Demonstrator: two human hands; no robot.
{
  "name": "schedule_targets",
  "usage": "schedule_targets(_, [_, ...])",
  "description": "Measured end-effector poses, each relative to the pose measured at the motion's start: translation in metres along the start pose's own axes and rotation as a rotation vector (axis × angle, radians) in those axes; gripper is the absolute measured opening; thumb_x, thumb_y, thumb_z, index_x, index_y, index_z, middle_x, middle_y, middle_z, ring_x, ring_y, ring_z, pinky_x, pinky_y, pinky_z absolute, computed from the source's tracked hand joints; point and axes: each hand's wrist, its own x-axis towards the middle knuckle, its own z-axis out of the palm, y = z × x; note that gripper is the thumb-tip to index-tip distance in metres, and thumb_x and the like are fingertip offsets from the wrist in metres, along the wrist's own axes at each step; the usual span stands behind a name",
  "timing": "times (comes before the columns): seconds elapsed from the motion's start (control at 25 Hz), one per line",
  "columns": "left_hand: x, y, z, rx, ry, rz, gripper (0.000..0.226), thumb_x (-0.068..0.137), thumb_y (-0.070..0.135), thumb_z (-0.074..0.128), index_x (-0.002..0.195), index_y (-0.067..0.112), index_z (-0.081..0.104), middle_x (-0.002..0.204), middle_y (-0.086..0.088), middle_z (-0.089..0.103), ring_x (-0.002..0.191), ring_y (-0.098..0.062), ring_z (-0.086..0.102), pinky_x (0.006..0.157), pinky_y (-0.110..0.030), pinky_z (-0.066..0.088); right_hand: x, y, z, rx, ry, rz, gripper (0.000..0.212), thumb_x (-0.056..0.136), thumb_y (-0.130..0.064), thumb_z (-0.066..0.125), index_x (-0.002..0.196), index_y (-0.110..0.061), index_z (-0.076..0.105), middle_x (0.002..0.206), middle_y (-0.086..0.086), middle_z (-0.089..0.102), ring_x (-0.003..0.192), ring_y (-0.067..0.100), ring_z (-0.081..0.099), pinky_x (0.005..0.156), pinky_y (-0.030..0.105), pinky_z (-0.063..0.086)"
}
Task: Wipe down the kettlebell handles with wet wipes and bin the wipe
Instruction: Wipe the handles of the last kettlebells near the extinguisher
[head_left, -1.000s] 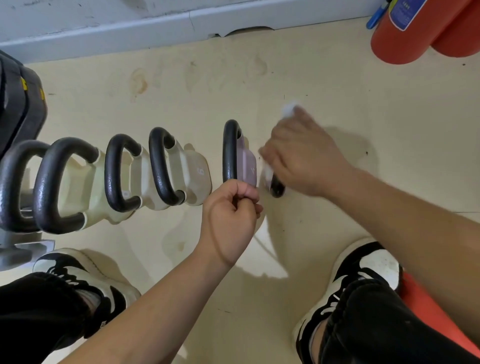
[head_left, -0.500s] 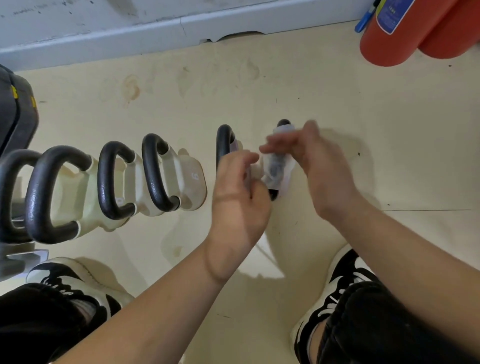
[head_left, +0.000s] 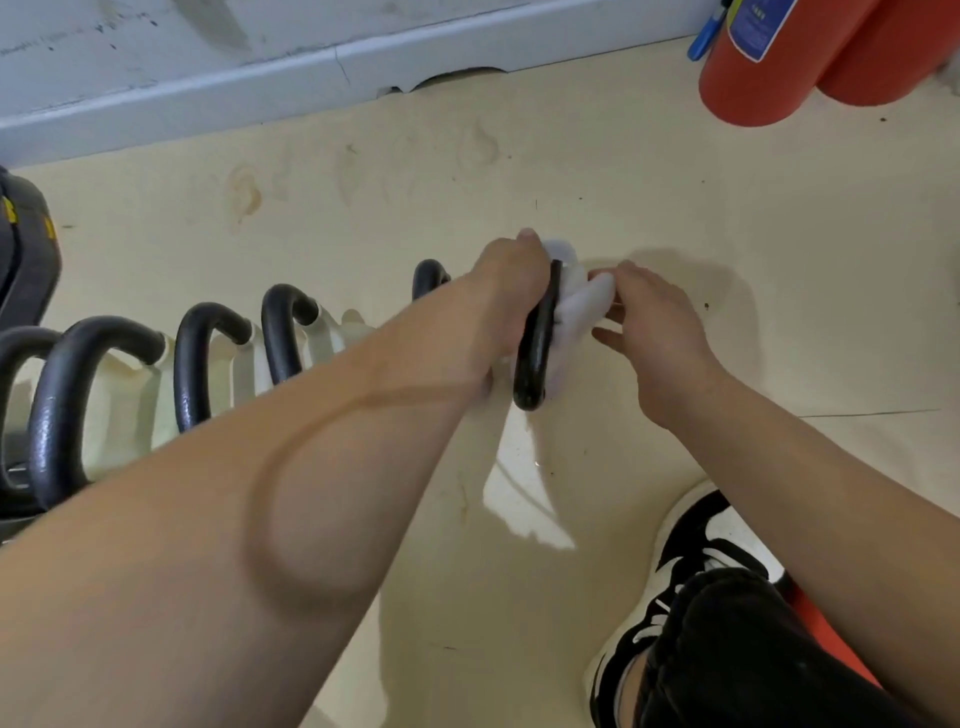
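- A dark weight (head_left: 23, 270) with yellow marks sits at the far left edge.
- Beside it, a row of kettlebells (head_left: 49, 410) with black handles and cream bodies stands side by side on the pale floor (head_left: 519, 171), running toward the right.
- The left forearm reaches up from the bottom left and crosses in front of that row, hiding most of the kettlebell next to the end one.
- The left hand (head_left: 506, 306) is curled against the left side of the end handle (head_left: 532, 358), near its top. The thumb tip shows above, and the fingers go out of sight behind the bar.
- The end handle is the last black loop in the row, upright and seen edge-on.
- The wet wipe (head_left: 576, 312), white and bunched, is pressed to the right side of that handle and peeks over its top.
- The right hand (head_left: 660, 338) has its fingers bent round the wipe, pinching it against the handle.
- A black-and-white shoe (head_left: 701, 551) is planted on the floor at lower right.
- Two red cylinders (head_left: 753, 78) stand at the top right, near the grey baseboard (head_left: 208, 88).
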Motion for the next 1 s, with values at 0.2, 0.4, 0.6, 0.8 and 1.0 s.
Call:
schedule_targets(0.2, [-0.020,-0.070,0.016,0.281,0.229,0.535,0.033,0.110,0.037,0.036,0.106,0.010,0.056,0.079,0.008,0.052,0.076,-0.016,0.057,0.061,-0.025,0.034,0.001,0.009,-0.004,-0.021,-0.224,0.086,0.052,0.108,-0.050,0.025,0.115,-0.028,0.072,0.123,-0.008,0.073,0.119,0.007,0.064,0.108,0.037,0.047])
schedule_targets(0.4, [-0.045,-0.155,0.020,0.249,0.285,0.723,0.037,0.108,0.019,0.043,0.145,0.015,0.042,0.120,0.021,0.053,0.100,0.015,0.050,0.085,0.001,0.038,-0.003,0.010,0.005,0.024,-0.253,0.081,0.040,0.109,-0.045,0.027,0.109,-0.030,0.064,0.123,-0.010,0.069,0.120,0.004,0.061,0.112,0.038,0.045])
schedule_targets(0.6, [-0.022,-0.090,0.015,0.206,0.227,0.458,0.038,0.110,0.042,0.031,0.111,0.013,0.055,0.090,0.001,0.061,0.090,-0.026,0.065,0.078,-0.034,0.050,-0.002,0.015,-0.001,-0.014,-0.277,0.060,0.047,0.109,-0.046,0.026,0.115,-0.029,0.070,0.121,-0.009,0.073,0.117,0.003,0.064,0.108,0.037,0.048])
schedule_targets(0.8, [-0.012,-0.065,0.022,0.062,0.197,0.361,0.046,0.109,0.045,0.030,0.112,0.009,0.058,0.095,0.000,0.065,0.089,-0.012,0.065,0.084,-0.028,0.053,0.000,0.015,-0.008,-0.086,-0.343,0.069,0.054,0.108,-0.051,0.022,0.120,-0.035,0.072,0.117,-0.015,0.075,0.117,0.001,0.065,0.112,0.034,0.042])
schedule_targets(1.0, [-0.047,-0.134,0.024,0.150,0.342,0.617,0.025,0.110,0.024,0.035,0.095,0.011,0.049,0.074,0.003,0.050,0.061,-0.008,0.046,0.057,-0.019,0.037,0.000,0.016,-0.010,-0.065,-0.399,0.102,0.045,0.108,-0.052,0.024,0.110,-0.042,0.068,0.121,-0.027,0.068,0.123,-0.008,0.056,0.116,0.032,0.037])
